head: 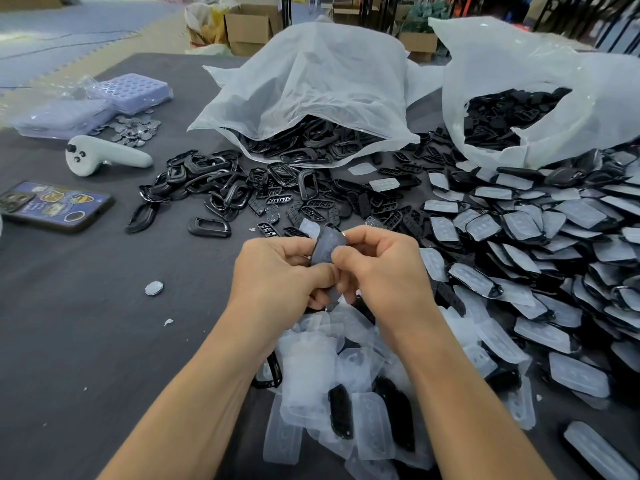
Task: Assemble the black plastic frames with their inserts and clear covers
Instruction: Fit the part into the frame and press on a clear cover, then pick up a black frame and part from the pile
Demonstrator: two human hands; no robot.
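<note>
Both my hands meet above the table's middle and grip one black frame piece with a clear cover [327, 245] on it. My left hand [277, 271] curls round its left side; my right hand [381, 268] pinches its right side with thumb and fingers. Most of the piece is hidden by my fingers. Loose black frames [214, 188] and small black inserts [311, 206] lie scattered just beyond my hands. Loose clear covers [332, 382] are heaped under my forearms. A large pile of covered black pieces [540, 258] spreads on the right.
Two white plastic bags [311, 84] [540, 95] of black parts stand at the back. On the left lie a phone [55, 204], a white controller [104, 157], round metal discs [135, 128] and purple trays [128, 90]. One single disc [154, 287] lies on the dark table [104, 341].
</note>
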